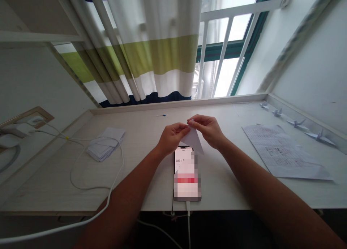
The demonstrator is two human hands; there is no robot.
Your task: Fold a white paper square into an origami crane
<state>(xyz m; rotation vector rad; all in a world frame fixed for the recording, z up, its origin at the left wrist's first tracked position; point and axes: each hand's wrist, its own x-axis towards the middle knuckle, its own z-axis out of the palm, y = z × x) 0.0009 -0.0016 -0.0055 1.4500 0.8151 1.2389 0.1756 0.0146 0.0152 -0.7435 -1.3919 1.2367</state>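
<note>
A folded piece of white paper (194, 141) is held up between my two hands, just above the desk. My left hand (173, 135) pinches its left upper edge. At the top, my right hand (207, 129) grips the paper's tip between thumb and fingers. The paper tapers upward, with a pointed corner hanging at lower right. Directly below it lies a phone (187, 173) with a lit screen, partly blurred out, and a cable plugged into its lower end.
Several folded paper cranes (298, 124) line the right edge of the desk (151, 191), beside written sheets (282, 151). A stack of white paper (105, 144) lies at left under a loose white cable (123, 158). A small blue-tipped item (163, 115) sits behind my hands.
</note>
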